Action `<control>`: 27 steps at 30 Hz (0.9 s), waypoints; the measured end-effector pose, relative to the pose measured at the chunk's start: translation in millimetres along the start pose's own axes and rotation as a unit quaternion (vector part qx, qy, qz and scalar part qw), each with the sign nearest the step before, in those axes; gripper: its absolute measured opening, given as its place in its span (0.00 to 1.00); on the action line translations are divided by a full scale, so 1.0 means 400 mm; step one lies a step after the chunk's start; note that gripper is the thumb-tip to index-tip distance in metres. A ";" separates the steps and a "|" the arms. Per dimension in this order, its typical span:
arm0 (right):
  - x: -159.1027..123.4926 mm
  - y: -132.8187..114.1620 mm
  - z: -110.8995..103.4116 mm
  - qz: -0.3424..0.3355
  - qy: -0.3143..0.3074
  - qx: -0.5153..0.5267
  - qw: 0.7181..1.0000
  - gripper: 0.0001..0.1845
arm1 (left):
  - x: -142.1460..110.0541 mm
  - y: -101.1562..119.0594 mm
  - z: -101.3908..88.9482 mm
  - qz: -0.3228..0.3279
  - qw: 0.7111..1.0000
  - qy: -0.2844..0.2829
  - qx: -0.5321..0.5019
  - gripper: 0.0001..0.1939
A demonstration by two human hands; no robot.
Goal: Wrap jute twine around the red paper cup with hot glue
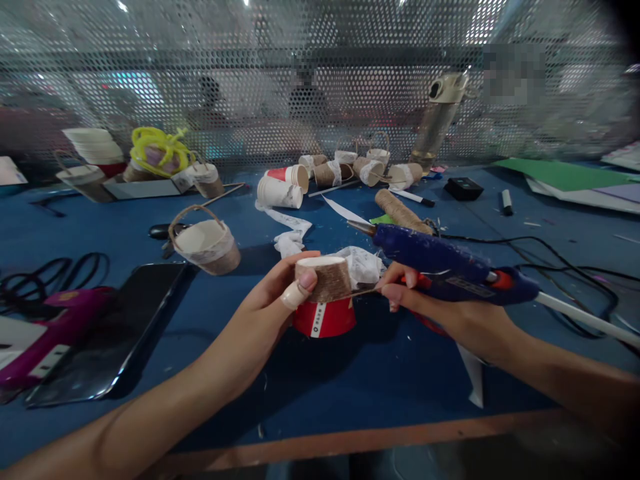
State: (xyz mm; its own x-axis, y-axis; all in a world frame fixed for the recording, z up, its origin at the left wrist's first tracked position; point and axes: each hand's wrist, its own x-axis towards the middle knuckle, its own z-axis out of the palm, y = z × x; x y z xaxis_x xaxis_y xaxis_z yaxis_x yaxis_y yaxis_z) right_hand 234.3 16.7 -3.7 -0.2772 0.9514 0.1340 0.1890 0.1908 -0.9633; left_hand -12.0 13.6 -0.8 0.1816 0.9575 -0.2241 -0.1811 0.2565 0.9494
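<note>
Should the strand of twine (364, 292) go slack, the wraps on the paper cup (325, 299) could loosen; the glue gun (435, 261), nozzle toward 10 o'clock, might drip or burn a finger if hot. The cup is just off view centre toward 6 o'clock. The left hand (274, 300), forearm from 7 o'clock, pinches it; the right hand (443, 308), forearm from 4 o'clock, pinches the strand beneath the gun.

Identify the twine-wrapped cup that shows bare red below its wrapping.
The cup in the left hand: its wrapping covers only one end, leaving red below. The other wrapped cups, like the handled one to its left, show no red.
</note>
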 end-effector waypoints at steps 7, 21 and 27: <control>-0.001 -0.005 0.005 0.048 -0.011 0.023 0.999 0.17 | -0.004 0.000 0.001 0.008 1.000 -0.023 -0.005 0.19; 0.003 -0.002 0.006 0.068 -0.004 0.001 0.998 0.14 | -0.001 -0.013 -0.003 -0.001 0.998 -0.057 -0.033 0.18; 0.005 -0.007 0.007 0.067 -0.012 -0.008 0.998 0.15 | -0.001 -0.014 -0.001 -0.007 0.996 -0.074 -0.043 0.17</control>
State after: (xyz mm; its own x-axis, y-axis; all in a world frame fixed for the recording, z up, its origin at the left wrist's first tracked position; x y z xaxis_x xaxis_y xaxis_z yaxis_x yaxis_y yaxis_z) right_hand 230.8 17.4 -1.4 -0.2699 0.9629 -0.0017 0.2416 0.0660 -0.9681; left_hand -11.4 11.9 -6.0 0.3238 0.9255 -0.1965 -0.2591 0.2865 0.9224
